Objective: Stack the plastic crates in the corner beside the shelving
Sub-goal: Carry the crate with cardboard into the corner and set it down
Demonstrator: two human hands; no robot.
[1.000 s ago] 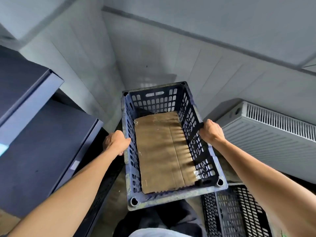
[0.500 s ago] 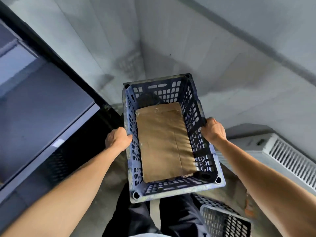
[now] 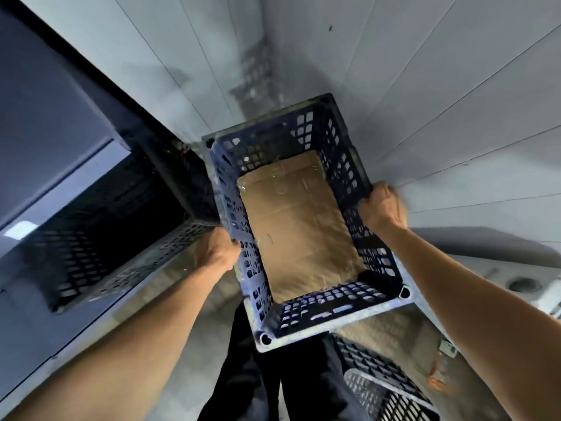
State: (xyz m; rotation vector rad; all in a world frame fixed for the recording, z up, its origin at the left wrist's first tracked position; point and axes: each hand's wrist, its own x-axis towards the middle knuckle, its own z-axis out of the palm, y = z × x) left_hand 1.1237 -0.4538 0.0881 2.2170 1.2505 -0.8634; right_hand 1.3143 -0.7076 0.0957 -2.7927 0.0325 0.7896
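My left hand [image 3: 214,253] and right hand [image 3: 383,205] gripping the blue crate's [image 3: 331,314] long rims, cardboard sheet [image 3: 299,226] lining it, shelving [image 3: 76,165] just beside

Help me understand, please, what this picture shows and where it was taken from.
No machine here: a person wears a camera on the head, looking down along their own arms. The left hand and right hand each grip a long side of a dark blue plastic crate, held in the air. A cardboard sheet lies in its bottom. Dark shelving stands on the left, a wall corner lies ahead, and another crate sits lower right.
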